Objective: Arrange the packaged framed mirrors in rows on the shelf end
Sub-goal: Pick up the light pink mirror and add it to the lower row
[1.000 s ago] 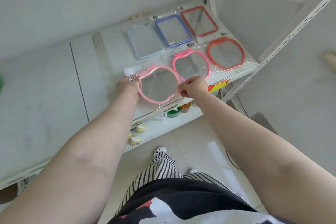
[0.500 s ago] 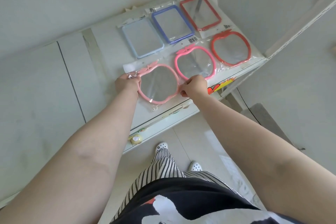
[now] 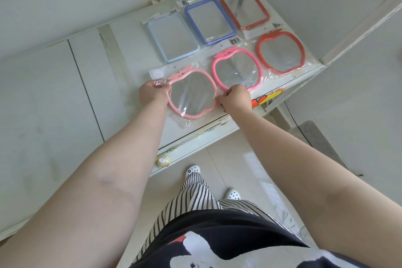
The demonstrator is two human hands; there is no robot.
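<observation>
I see the pale pink apple mirror (image 3: 191, 93) lying flat on the white shelf (image 3: 121, 50), held between both hands. Left hand (image 3: 152, 93) is closed on its left rim at the wrapper edge; right hand (image 3: 233, 99) pinches its right rim. Just right of it lies the hot pink apple mirror (image 3: 237, 69), then the red apple mirror (image 3: 280, 52). Behind it: light blue rectangular mirror (image 3: 174, 38), dark blue rectangular mirror (image 3: 210, 20), red rectangular mirror (image 3: 243, 6).

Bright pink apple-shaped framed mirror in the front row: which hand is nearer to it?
Right. The right hand sits just below the bright pink apple-shaped framed mirror, against its wrapper. The left hand is farther, across the pale pink apple-shaped mirror both hands hold.
</observation>
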